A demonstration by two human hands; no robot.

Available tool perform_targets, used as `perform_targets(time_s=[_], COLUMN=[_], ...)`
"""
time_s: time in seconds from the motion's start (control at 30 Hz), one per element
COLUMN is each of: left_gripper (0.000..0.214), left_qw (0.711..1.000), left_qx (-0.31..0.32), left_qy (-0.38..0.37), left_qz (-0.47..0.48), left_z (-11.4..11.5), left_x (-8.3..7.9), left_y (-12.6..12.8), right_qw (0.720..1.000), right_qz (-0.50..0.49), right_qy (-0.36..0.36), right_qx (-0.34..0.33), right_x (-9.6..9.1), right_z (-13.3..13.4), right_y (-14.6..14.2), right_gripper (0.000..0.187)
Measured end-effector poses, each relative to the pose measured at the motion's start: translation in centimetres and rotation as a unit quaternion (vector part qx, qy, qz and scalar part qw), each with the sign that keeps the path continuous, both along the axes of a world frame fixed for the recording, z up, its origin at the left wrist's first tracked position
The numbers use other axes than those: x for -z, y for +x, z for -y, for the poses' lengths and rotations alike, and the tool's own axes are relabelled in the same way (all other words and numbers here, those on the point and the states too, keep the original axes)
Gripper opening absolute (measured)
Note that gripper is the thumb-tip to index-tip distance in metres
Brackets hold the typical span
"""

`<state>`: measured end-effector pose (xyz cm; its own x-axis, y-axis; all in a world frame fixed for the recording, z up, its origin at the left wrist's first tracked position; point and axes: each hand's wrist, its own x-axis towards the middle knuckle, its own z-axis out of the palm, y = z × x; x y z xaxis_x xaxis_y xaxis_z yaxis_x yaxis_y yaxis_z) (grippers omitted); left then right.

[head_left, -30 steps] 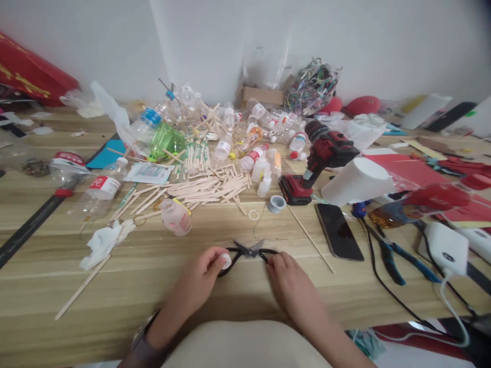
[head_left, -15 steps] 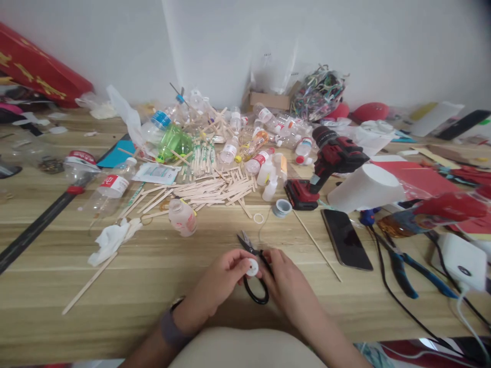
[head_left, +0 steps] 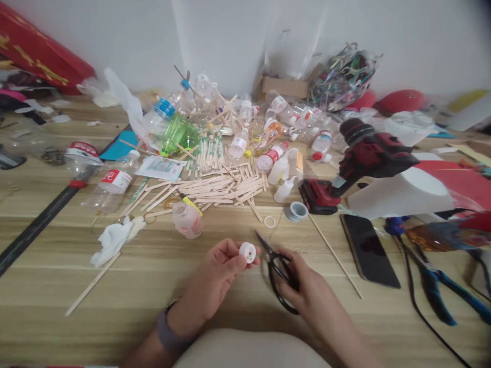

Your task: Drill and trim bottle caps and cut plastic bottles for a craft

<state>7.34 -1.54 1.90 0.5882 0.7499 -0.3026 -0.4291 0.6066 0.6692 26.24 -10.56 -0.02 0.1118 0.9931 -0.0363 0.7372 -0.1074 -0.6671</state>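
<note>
Between thumb and fingers, my left hand (head_left: 218,271) pinches a white bottle cap (head_left: 248,252) with a dark hole in its middle. My right hand (head_left: 305,286) is closed on the black-handled scissors (head_left: 279,271), its fingers at the handle loops. The scissor blades point up and left, just right of the cap and apart from it. Beyond the hands lies a thin white ring (head_left: 269,222), close to a grey spool (head_left: 296,210) of thread. Left of them a small frosted bottle (head_left: 187,220) stands uncapped on the wooden table (head_left: 146,286).
Many wooden sticks (head_left: 230,189) and plastic bottles (head_left: 115,181) lie across the table's middle and back. To the right are a red cordless drill (head_left: 368,158), a paper cup (head_left: 406,191), a phone (head_left: 370,250) and blue-handled pliers (head_left: 437,281). A thin stick (head_left: 335,255) lies near my right hand.
The scissors have moved right, away from the cap, with my right hand. My left hand has raised the cap slightly and tilted it. The view has shifted a little.
</note>
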Motion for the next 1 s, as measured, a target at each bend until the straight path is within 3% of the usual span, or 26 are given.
perform_targets(time_s=[0.07,0.17,0.3,0.53,0.73,1.0], left_gripper=[0.027,0.046,0.039,0.028,0.025,0.023], left_qw=[0.999,0.998,0.995,0.966,0.936,0.901], left_qx=[-0.022,-0.045,-0.060,-0.120,-0.168,-0.165], left_qy=[0.016,0.040,0.077,0.209,0.284,0.353], left_qz=[0.023,0.029,-0.028,-0.099,-0.120,-0.193], left_z=[-0.1,-0.1,0.1,0.4,0.7,1.5], left_x=[0.2,0.4,0.5,0.6,0.1,0.2], left_y=[-0.2,-0.3,-0.4,-0.7,-0.5,-1.0], right_qw=[0.999,0.994,0.989,0.980,0.978,0.962], right_qz=[-0.023,0.003,0.028,0.127,0.147,0.191], right_qy=[0.048,0.107,0.125,0.116,0.115,0.171], right_qx=[-0.004,-0.031,-0.073,-0.098,-0.097,-0.094], right_x=[-1.1,-2.7,-3.9,-3.9,-3.9,-4.6], right_z=[0.2,0.3,0.2,0.5,0.7,0.0], right_y=[0.4,0.5,-0.4,-0.7,-0.8,-1.8], right_gripper=[0.039,0.040,0.036,0.042,0.041,0.050])
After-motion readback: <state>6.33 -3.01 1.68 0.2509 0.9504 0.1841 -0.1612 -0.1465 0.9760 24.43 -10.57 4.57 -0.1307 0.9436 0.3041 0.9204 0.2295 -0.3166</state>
